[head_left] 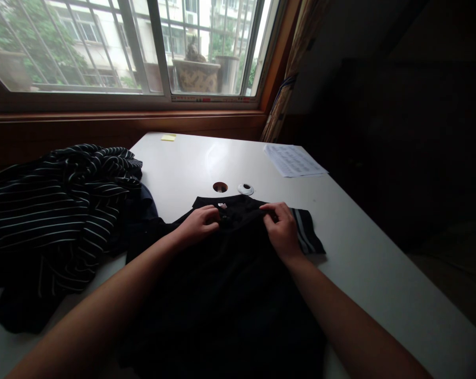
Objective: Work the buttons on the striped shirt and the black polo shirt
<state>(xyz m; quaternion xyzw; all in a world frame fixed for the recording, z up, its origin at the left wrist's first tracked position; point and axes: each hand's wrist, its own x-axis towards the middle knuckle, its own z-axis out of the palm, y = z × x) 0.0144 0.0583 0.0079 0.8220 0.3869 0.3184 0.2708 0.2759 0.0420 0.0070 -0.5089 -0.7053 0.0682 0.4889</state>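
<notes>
A black shirt [230, 295] lies spread on the white table [364, 263], its neckline toward the window. A small white label [222, 205] shows inside the collar. My left hand [200, 223] is closed on the left side of the neckline. Across from it, my right hand [281, 226] pinches the fabric at the right side of the neckline. A sleeve with grey stripes [306, 231] sticks out past my right hand. My forearms cover parts of the shirt's sides, and its dark folds are hard to make out.
A heap of black clothing with white stripes [56, 210] sits at the left. Beyond the shirt are a round hole [220, 187] in the tabletop and a white ring-shaped cover [245, 189]. Printed papers [295, 160] lie far right, a yellow note [168, 138] far left.
</notes>
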